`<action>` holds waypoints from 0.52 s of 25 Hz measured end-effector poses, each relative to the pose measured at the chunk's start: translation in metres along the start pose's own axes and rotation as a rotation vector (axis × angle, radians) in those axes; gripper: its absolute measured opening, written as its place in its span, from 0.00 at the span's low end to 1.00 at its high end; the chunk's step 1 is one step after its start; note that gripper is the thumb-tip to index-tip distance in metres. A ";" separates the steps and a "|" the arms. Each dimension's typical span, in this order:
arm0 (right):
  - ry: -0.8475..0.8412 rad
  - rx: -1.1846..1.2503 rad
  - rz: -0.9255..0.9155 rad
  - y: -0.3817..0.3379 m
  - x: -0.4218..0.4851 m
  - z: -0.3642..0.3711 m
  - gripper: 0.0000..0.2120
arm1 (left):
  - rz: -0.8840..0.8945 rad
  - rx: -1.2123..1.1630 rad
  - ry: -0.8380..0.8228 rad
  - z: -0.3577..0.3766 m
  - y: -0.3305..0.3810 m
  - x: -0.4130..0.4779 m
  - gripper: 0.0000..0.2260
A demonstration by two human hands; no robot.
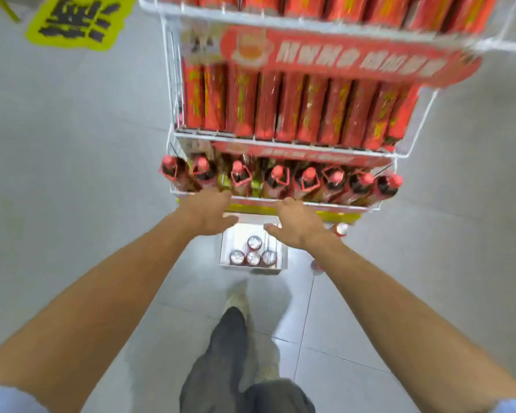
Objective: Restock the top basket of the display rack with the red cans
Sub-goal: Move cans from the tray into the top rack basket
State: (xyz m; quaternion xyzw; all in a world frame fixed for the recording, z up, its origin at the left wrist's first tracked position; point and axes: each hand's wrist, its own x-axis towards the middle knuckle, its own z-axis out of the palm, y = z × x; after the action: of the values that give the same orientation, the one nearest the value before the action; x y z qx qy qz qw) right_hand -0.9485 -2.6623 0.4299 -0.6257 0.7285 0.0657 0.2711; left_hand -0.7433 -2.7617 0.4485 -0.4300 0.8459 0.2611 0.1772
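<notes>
Left hand: the left hand (209, 214) reaches forward and down in front of the display rack (173, 93), fingers spread wide and holding nothing; its fingertips overlap the front rim of the bottle tier.
Right hand: the right hand (295, 223) is stretched out beside it, grip also wide and empty, thumb pointing inward toward the left hand.
Red cans: four red cans (253, 254) stand upright with silver tops showing inside a clear box (282, 260) on the floor (72, 174), below and between the two hands; three sit in a row with one behind them.
Top basket: the top basket (489, 43) is a white wire basket at the upper edge of the view, its visible part filled with a blurred row of red cans; how full it is further back cannot be told.
Middle tier: a second wire tier holds a packed row of tall red packs (295, 108) under a red banner (355, 58).
Lower tier: bottles (276, 178) with red caps lean in a row just above the hands.
Floor: pale grey tiles; a yellow sign (75, 22) with black characters lies at upper left.
Person: dark trousers (230, 353) and a light shoe (237, 299) show beneath the arms.
</notes>
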 end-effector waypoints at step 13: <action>-0.059 0.010 0.024 0.090 0.224 0.357 0.28 | -0.043 -0.042 -0.172 0.373 -0.115 0.226 0.27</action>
State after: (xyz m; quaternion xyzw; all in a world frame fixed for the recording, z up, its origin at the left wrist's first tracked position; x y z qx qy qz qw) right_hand -0.9381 -2.6845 -0.0001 -0.6133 0.7279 0.0839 0.2948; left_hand -0.7488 -2.7406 -0.0017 -0.4278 0.8124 0.3108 0.2456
